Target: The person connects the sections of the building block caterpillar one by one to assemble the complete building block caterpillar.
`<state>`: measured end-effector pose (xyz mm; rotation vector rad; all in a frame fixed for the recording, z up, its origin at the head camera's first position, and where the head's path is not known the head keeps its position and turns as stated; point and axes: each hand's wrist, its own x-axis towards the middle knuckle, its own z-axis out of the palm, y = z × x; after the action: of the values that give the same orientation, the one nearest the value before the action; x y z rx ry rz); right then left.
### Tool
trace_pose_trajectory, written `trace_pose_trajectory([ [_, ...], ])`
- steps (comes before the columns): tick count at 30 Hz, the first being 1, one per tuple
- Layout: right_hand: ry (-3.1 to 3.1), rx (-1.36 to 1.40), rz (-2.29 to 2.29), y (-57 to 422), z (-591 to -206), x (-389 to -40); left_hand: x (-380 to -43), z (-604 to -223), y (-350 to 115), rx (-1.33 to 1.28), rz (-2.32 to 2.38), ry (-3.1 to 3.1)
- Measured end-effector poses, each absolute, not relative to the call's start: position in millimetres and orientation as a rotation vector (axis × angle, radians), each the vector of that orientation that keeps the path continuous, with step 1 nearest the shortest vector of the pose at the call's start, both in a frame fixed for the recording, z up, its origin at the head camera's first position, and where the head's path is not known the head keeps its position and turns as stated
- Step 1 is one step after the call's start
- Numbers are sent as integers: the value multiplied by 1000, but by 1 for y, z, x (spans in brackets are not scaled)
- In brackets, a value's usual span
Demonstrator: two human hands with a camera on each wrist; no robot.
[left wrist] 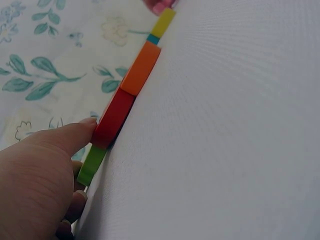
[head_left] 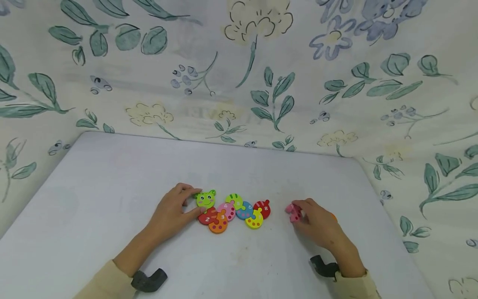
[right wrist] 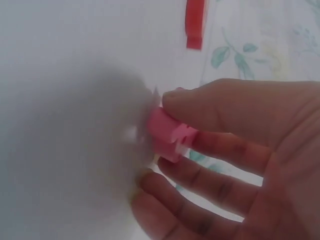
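A row of joined wooden caterpillar puzzle pieces lies on the white table, with the green smiling head piece (head_left: 206,200) at its left end. Below the head is the red piece 2 (head_left: 206,217), followed by the orange piece 3 (head_left: 218,224) and several more, ending in the red piece 8 (head_left: 262,209). My left hand (head_left: 172,211) holds this left end, index finger at the head's antenna and thumb against the red piece. To the right of the row, my right hand (head_left: 318,222) pinches a pink puzzle piece (right wrist: 167,130) between thumb and fingers, close over the table.
Part of an orange piece (head_left: 334,216) shows behind my right hand, mostly hidden. The white table (head_left: 149,166) meets a floral cloth (head_left: 209,104) at its back and sides. Black straps (head_left: 150,280) hang at both wrists.
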<state>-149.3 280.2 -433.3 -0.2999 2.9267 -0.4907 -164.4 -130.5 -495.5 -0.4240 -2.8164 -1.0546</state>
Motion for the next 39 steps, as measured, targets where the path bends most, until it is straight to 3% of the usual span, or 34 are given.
trace_pose_trajectory([
  [12, 2961, -456, -482, 261, -433, -153, -164, -497, -132, -425, -1044, -2816],
  [39, 2920, -534, -547, 233, -433, -173, -164, -495, -133, -435, -1058, -2814],
])
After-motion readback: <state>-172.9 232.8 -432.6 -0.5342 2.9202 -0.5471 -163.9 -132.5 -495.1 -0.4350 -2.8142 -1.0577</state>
